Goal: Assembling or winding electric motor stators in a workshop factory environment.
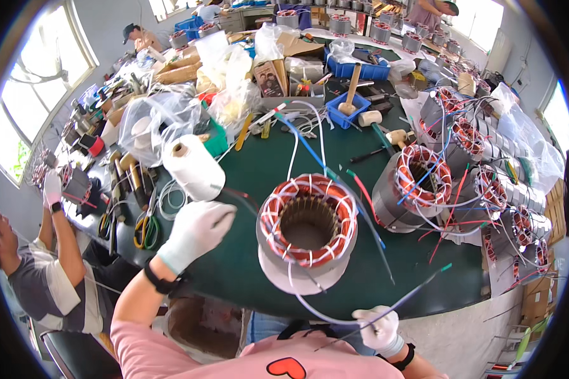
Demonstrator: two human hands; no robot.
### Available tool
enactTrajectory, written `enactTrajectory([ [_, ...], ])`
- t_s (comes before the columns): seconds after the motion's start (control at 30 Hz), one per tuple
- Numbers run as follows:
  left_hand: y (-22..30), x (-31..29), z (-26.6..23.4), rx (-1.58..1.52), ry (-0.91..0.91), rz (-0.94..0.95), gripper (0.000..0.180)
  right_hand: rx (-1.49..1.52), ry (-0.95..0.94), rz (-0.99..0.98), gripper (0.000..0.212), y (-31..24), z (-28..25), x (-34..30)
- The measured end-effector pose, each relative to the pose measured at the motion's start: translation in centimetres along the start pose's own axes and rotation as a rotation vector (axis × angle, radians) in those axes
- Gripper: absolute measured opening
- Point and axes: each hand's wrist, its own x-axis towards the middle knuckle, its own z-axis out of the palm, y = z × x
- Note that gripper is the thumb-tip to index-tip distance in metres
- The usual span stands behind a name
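In front of me a motor stator (pixel 273 237) stands upright on a round pale base (pixel 300 278). Its red-brown copper windings (pixel 344 218) are laced with white cord, and several sleeved leads stick out. Left of it, my left hand (pixel 199 230), in a white glove, is closed with fingertips together; what it pinches, if anything, I cannot make out. A blurred dark red lead (pixel 237 194) runs just above those fingers. My right hand (pixel 379 328), also gloved, is low at the table's front edge, its fingers closed around a pale sleeved lead (pixel 322 317) curving from the stator.
A white cord spool (pixel 193 167) and scissors (pixel 147 230) lie to the left. More stators (pixel 417 183) crowd the right side. Farther back are a blue bin (pixel 348 110) with a mallet (pixel 353 85) and plastic bags (pixel 231 95). A co-worker (pixel 50 278) sits at left.
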Motion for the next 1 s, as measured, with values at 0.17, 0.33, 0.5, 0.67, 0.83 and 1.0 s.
enactTrajectory([
  [0.17,-3.7,-9.1,-4.6,-0.051,0.230,-0.362,0.019,0.300,-0.296,-0.148,0.029,-2.7,2.5,3.4],
  [0.33,-2.8,-10.4,-5.8,0.299,0.250,-0.299,0.020,0.243,-0.257,-0.313,0.031,-5.4,5.0,6.0],
  [0.5,-2.1,-9.3,-5.2,0.054,0.106,-0.429,0.019,0.190,-0.167,-0.171,0.026,-5.5,5.1,4.2],
  [0.67,-10.2,-4.3,-3.4,-0.306,0.430,-0.534,0.034,0.103,-0.210,-0.050,0.022,-5.3,3.2,1.6],
  [0.83,-8.1,2.5,-3.9,0.080,0.651,-0.273,0.028,0.071,-0.118,0.078,0.021,-5.3,2.8,0.8],
  [1.0,-11.8,5.3,-4.0,-0.302,0.540,-0.338,0.024,0.032,-0.237,-0.081,0.024,-5.6,3.9,2.6],
])
